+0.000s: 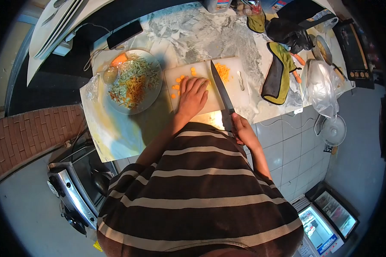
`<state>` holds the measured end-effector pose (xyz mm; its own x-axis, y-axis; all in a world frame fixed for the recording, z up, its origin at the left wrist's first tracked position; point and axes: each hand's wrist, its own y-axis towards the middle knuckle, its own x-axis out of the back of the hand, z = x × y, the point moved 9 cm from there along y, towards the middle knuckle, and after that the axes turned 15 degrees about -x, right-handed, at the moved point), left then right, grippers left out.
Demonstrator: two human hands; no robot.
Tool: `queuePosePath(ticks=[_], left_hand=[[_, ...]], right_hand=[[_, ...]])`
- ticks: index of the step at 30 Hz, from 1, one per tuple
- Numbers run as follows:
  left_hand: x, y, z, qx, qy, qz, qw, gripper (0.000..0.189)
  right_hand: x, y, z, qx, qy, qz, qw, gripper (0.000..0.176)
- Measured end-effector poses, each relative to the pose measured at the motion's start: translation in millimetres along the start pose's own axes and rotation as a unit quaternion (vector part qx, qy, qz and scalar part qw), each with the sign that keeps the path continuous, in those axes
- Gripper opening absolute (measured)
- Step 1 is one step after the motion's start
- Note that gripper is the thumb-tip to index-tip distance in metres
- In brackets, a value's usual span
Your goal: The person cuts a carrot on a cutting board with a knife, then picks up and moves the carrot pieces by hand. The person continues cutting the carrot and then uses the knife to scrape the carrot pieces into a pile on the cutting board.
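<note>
My right hand grips the handle of a long kitchen knife. Its blade points away from me across a white cutting board. On the board's left half rests my left hand, fingers together and bent down over carrot pieces. A bit of orange shows at its fingertips, left of the blade; the rest is hidden under the hand. Round carrot slices lie scattered by its knuckles. Finely cut carrot is heaped just right of the blade. A small pale strip lies near the board's right edge.
Left of the board stands a large plate with shredded vegetables and a carrot piece. A phone lies behind it. To the right are a black-and-green cloth item, carrots, plastic bags and a pan.
</note>
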<state>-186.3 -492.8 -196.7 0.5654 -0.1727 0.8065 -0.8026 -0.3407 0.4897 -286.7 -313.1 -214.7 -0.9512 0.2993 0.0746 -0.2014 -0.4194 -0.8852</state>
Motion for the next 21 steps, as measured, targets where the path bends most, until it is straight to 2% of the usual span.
queuePosePath(ticks=[6, 8, 9, 10, 11, 12, 14, 15, 17, 18, 20, 21], left_hand=[[11.1, 22.7, 6.0, 0.017, -0.073, -0.031, 0.997, 0.044], [-0.7, 18.2, 24.0, 0.156, -0.308, -0.083, 0.935, 0.042], [-4.9, 18.0, 29.0, 0.157, -0.307, -0.082, 0.935, 0.042], [-23.8, 15.4, 37.5, 0.205, -0.478, -0.100, 0.848, 0.039], [-41.5, 13.3, 38.6, 0.244, -0.631, -0.114, 0.728, 0.037], [-40.2, 15.6, 39.3, 0.243, -0.630, -0.114, 0.728, 0.037], [-47.3, 13.1, 41.5, 0.303, -0.690, -0.115, 0.647, 0.035], [-48.2, 12.6, 44.4, 0.302, -0.690, -0.114, 0.647, 0.035], [-44.3, 14.3, 50.3, 0.268, -0.653, -0.101, 0.701, 0.035], [-43.2, 15.1, 50.6, 0.268, -0.653, -0.100, 0.701, 0.035], [-35.9, 18.2, 51.7, 0.243, -0.609, -0.099, 0.748, 0.034], [-42.4, 16.3, 54.7, 0.244, -0.609, -0.099, 0.748, 0.034]], right_hand=[[-0.5, 1.8, -7.7, -0.006, 0.032, 0.031, 0.999, 0.046], [-2.5, 1.3, -8.5, -0.005, 0.044, 0.049, 0.998, 0.045], [-4.4, 1.2, -8.6, -0.005, 0.057, 0.069, 0.996, 0.044], [-6.6, 0.7, -8.4, -0.006, 0.070, 0.089, 0.994, 0.044], [-6.8, 0.4, -7.8, -0.006, 0.070, 0.090, 0.993, 0.044], [-7.8, 0.0, -7.6, -0.010, 0.079, 0.097, 0.992, 0.044], [-7.4, 0.3, -7.9, -0.013, 0.088, 0.103, 0.991, 0.043], [-7.2, 0.4, -7.8, -0.007, 0.096, 0.111, 0.989, 0.043], [-6.7, 0.1, -7.9, 0.000, 0.105, 0.120, 0.987, 0.043], [-3.5, 1.2, -10.7, -0.012, 0.110, 0.103, 0.988, 0.043], [-0.8, 2.6, -14.3, -0.026, 0.115, 0.087, 0.989, 0.043], [1.0, 2.8, -14.5, -0.024, 0.109, 0.076, 0.991, 0.043]])
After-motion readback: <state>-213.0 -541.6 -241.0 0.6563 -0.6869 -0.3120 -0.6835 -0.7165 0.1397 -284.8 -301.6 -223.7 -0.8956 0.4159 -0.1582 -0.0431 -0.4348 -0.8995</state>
